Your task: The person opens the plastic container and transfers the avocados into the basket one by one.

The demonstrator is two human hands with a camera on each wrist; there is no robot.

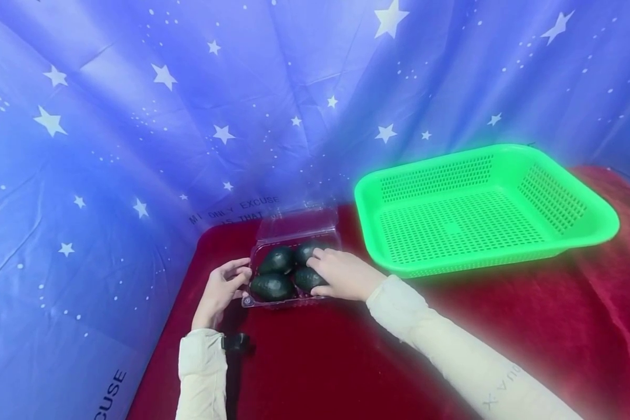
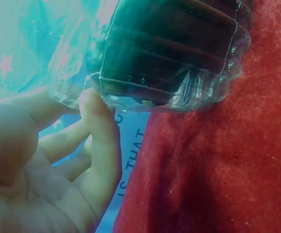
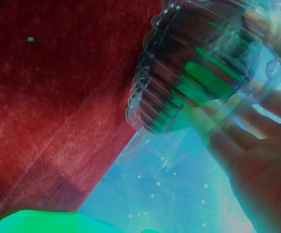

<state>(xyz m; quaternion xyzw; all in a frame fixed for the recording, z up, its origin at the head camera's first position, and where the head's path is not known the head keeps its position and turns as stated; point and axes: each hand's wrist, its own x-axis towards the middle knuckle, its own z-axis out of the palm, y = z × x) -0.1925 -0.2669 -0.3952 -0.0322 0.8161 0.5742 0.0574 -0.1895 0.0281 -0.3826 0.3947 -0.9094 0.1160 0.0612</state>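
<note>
Curved fingers of the right hand [image 1: 347, 277], the nearer, overlap, grip unclear, avocados [image 1: 273, 286] toward nine o'clock in an open plastic clamshell [image 1: 289, 303]; spread left-hand [image 1: 223, 290] fingers touch its nine-o'clock end.

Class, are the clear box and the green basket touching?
Apart. The head view shows a strip of red cloth between the right side of the box and the left rim of the basket.
</note>
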